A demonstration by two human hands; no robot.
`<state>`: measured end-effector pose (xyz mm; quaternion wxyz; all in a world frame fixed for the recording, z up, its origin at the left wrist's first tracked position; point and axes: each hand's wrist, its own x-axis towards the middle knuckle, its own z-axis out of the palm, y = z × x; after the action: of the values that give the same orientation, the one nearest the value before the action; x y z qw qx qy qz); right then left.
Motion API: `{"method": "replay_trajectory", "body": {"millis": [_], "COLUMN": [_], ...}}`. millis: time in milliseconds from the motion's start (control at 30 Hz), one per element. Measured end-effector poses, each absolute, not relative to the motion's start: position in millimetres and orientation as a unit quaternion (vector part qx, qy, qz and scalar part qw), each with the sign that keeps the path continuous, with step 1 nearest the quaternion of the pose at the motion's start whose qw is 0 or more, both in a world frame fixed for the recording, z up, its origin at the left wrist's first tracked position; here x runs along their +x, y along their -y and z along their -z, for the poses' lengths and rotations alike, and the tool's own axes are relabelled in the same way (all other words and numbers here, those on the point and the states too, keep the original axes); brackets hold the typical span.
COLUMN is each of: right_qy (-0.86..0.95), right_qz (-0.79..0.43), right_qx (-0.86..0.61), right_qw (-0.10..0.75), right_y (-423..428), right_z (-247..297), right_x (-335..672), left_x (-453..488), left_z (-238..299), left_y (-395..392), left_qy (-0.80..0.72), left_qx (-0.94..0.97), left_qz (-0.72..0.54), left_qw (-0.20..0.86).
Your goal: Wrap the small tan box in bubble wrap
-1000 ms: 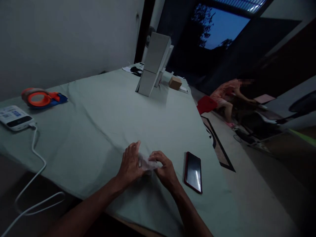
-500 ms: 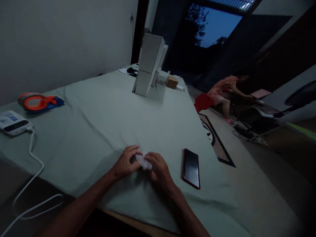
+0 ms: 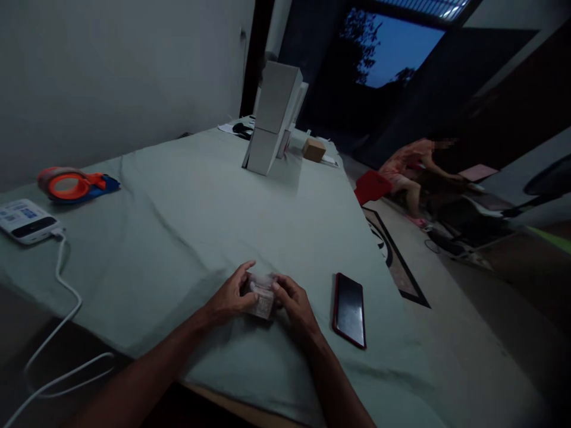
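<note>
Between my two hands, over the near part of the cloth-covered table, is a small flat box [image 3: 263, 305] with a patterned light face. Translucent plastic [image 3: 264, 279] bunches at its far end, slightly blurred. My left hand [image 3: 229, 297] grips the box's left side, thumb on the face and index finger stretched out beyond it. On the opposite side, my right hand [image 3: 295, 300] has its thumb and fingers closed at the upper right corner. The fingers beneath the box are hidden. A dark phone with a red case [image 3: 349, 310] lies to the right of my right hand.
An orange tape dispenser [image 3: 71, 185] and a white device [image 3: 29, 223] with a cable [image 3: 66, 285] are on the left. Tall white boxes [image 3: 277, 98] and a small brown box [image 3: 313, 150] stand farther back. Another person [image 3: 408, 166] sits beyond the table's right edge.
The crumpled translucent plastic hid most of what I held; now the box's patterned face shows. My right hand has shifted slightly right, and the view has moved a little.
</note>
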<state>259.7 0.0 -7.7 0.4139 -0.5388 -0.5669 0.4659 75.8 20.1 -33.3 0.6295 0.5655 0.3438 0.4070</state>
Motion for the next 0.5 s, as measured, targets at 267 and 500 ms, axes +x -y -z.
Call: {"method": "replay_trajectory", "body": {"millis": [267,500], "right_qy": [0.574,0.582], "right_qz": [-0.42,-0.372], "right_qx": [-0.561,-0.583], "right_qw": [0.424,0.429], "right_y": [7,6], "right_z": [4,2], "right_x": [250,244], "left_x": [79,82], "left_z": [33,24], "left_y": [-19,-17], "left_qy": [-0.348,-0.384], "left_qx": [0.571,0.591], "left_qz": [-0.403,-0.389], "left_qw": [0.625,0.593]}}
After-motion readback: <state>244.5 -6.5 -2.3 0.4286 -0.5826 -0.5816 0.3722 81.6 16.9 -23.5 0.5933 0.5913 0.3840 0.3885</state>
